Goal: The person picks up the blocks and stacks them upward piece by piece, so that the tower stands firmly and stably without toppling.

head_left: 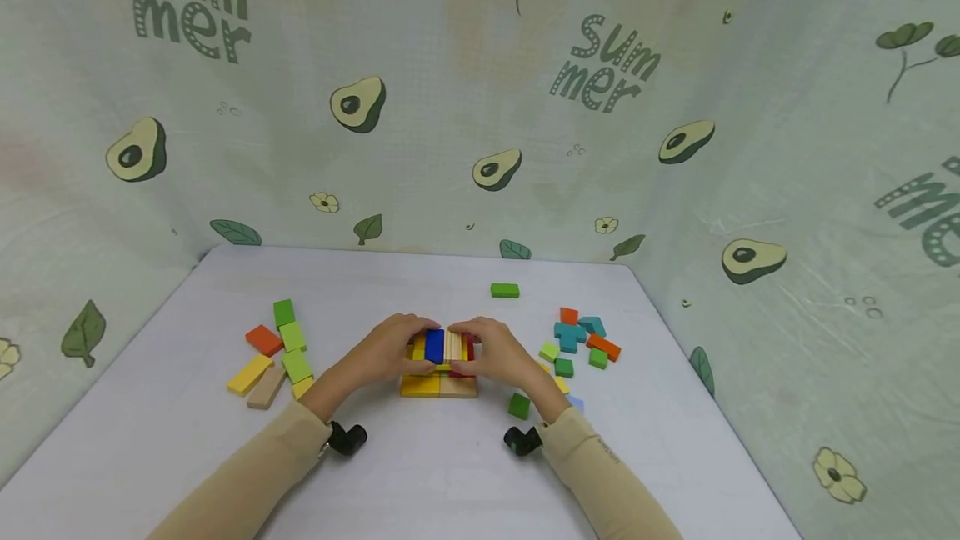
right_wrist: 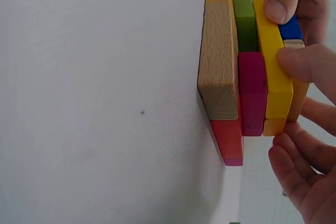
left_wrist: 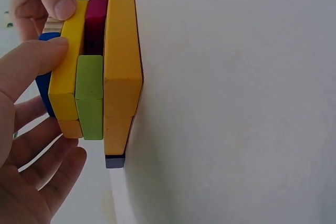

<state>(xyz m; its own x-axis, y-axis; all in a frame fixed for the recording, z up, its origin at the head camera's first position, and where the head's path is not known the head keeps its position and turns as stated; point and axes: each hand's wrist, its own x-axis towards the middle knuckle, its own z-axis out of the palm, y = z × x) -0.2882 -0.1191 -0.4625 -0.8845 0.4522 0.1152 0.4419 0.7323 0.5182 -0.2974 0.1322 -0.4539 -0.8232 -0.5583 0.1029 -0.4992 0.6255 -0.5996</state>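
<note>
A layered stack of wooden blocks stands mid-table with both hands at its upper part. My left hand [head_left: 388, 350] pinches the upper yellow block [left_wrist: 68, 77], thumb on its front face and fingers behind the stack. From the other side my right hand [head_left: 501, 350] grips the same layer, its thumb also on the yellow front. On top lie a blue block [head_left: 434, 347] and thin natural-wood pieces [head_left: 453, 346]. Beneath the yellow layer are a light green block [left_wrist: 90, 100] and a magenta block [right_wrist: 252, 93]. The base shows an orange-yellow block [head_left: 420, 387] and a natural-wood block [right_wrist: 218, 51].
Left of the stack lie loose blocks, among them a red one [head_left: 264, 340], a yellow one [head_left: 250, 375] and several green ones [head_left: 293, 336]. Teal [head_left: 570, 336], orange [head_left: 603, 347] and green blocks [head_left: 519, 406] lie to the right. One green block [head_left: 505, 290] sits farther back.
</note>
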